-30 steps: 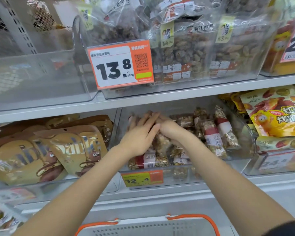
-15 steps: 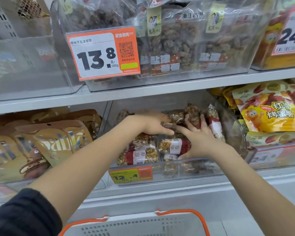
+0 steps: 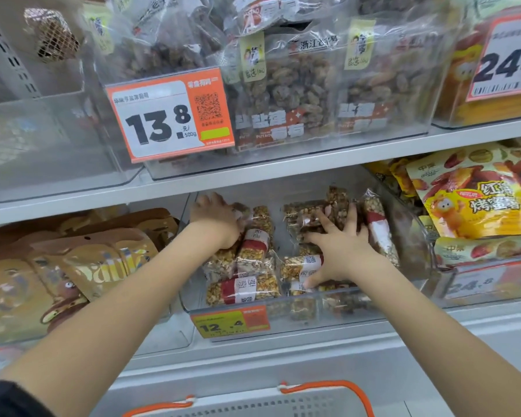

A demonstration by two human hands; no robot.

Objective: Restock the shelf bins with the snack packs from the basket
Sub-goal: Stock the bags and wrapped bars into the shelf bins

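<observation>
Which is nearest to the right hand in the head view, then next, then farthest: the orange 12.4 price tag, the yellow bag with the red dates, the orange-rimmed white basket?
From the right hand:
1. Orange 12.4 price tag, on the bin front, below and to the left.
2. Yellow bag with the red dates, in the next bin to the right.
3. Orange-rimmed white basket, at the bottom edge of the view.

left hand (image 3: 215,219) on snack packs (image 3: 253,251) | right hand (image 3: 342,245) spread on packs | clear bin (image 3: 328,311)

1. The orange price tag (image 3: 169,114) on the upper clear bin (image 3: 283,158) at 12 o'clock reads "13.8", "500g".
2. The yellow-orange tag (image 3: 229,322) on the middle bin (image 3: 328,314), at 6 o'clock, reads "12.4".
3. The tag at 2 o'clock (image 3: 507,55) reads "24."; the tag at 4 o'clock (image 3: 469,285) reads "24.8".
</observation>
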